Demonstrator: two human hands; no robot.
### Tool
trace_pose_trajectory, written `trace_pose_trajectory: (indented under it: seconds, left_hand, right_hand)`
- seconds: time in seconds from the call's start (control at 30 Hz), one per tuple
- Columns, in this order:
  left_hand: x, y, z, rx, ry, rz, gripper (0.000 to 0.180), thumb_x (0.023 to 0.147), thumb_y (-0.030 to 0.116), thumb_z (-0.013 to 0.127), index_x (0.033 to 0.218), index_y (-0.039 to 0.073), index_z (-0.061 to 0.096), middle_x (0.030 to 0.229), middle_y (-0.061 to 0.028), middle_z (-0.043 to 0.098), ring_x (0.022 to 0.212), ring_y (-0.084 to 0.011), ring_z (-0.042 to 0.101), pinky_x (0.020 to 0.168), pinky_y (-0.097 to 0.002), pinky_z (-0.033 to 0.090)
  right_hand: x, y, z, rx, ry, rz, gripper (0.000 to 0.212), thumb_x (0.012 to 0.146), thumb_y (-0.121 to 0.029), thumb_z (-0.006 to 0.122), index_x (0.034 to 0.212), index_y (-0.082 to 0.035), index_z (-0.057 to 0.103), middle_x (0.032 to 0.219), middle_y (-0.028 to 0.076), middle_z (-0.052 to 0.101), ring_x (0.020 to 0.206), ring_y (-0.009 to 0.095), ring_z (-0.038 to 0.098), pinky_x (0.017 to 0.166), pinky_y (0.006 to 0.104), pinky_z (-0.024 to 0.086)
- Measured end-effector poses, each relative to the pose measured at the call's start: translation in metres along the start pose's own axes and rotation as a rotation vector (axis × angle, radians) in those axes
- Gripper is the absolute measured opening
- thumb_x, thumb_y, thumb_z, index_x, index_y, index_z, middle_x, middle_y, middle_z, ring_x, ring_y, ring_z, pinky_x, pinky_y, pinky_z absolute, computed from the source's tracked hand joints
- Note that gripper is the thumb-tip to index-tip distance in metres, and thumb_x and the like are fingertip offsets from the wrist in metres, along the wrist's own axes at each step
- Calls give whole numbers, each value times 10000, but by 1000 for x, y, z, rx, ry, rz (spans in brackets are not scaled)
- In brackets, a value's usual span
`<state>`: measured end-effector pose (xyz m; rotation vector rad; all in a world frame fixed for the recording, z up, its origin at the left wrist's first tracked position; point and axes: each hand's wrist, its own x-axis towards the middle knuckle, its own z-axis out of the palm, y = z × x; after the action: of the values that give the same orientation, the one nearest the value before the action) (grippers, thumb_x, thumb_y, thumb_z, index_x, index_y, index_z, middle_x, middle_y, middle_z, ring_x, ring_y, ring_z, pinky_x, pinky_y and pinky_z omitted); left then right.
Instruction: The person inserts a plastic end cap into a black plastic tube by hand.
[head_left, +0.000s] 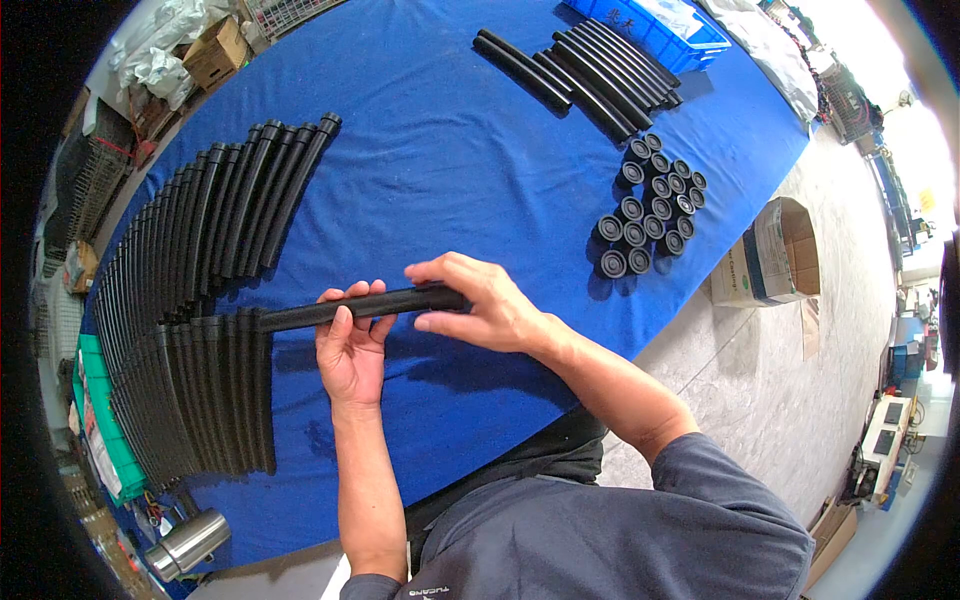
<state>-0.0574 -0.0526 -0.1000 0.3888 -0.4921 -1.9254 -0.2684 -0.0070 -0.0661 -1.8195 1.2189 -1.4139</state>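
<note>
Across the middle of the table runs a black tube [400, 302], held level. My left hand [352, 362] grips it from below, with the thumb on the near side and the fingertips curled over the far side. My right hand [495, 310] is at the tube's right end, thumb and fingers spread on either side, with the palm near the end. Whether the palm touches the end is hidden. The tube's left end reaches a row of black tubes [215, 390] lying side by side. Behind that row lies another group of capped black tubes [240, 200].
Several round black caps [660, 208] stand on the right of the blue cloth [430, 170]. Plain black tubes [600, 75] lie far right beside a blue crate [680, 45]. A metal cylinder [188, 545] is at the near left corner. An open carton [770, 255] stands on the floor.
</note>
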Motion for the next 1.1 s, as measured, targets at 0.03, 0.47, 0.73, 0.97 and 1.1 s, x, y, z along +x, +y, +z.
trace_pose_trajectory:
  seconds: [0.03, 0.47, 0.73, 0.97, 1.1]
  left_hand:
    - [-1, 1, -1, -23, 13, 7, 209, 962, 51, 562, 1168, 68, 587, 1185, -198, 644, 1189, -365, 591, 943, -544, 558]
    - [0, 2, -1, -56, 1, 3, 224, 959, 47, 566, 1181, 69, 580, 1194, -198, 638, 1206, -354, 582, 957, -541, 551]
    - [0, -1, -4, -41, 24, 29, 245, 957, 19, 552, 1195, 76, 571, 1185, -204, 643, 1183, -360, 597, 964, -536, 548]
    - [1, 1, -4, 1, -70, 1, 216, 964, 53, 557, 1179, 58, 584, 1229, -206, 624, 1215, -362, 573, 1004, -552, 515]
    - [1, 0, 3, -33, -2, 10, 244, 956, 22, 555, 1196, 63, 569, 1196, -213, 637, 1193, -366, 589, 971, -542, 541]
  right_hand:
    - [0, -2, 3, -6, 14, -51, 342, 829, -171, 758, 1110, -2, 660, 860, 97, 659, 807, 206, 651, 733, 313, 525]
    - [-1, -3, -4, 8, -117, 100, 400, 824, -162, 747, 1176, -21, 619, 1015, 133, 658, 884, 243, 655, 688, 326, 513]
    - [-2, 3, 6, -55, -17, -96, 393, 835, -203, 732, 1154, -7, 612, 912, 174, 658, 833, 317, 669, 712, 379, 526]
    - [1, -2, -6, 174, -132, 356, 399, 828, -196, 757, 1156, -4, 633, 965, 129, 653, 870, 220, 652, 719, 323, 524]
    - [1, 0, -7, 53, -146, 140, 393, 836, -197, 752, 1160, -6, 638, 969, 117, 663, 888, 212, 653, 770, 324, 518]
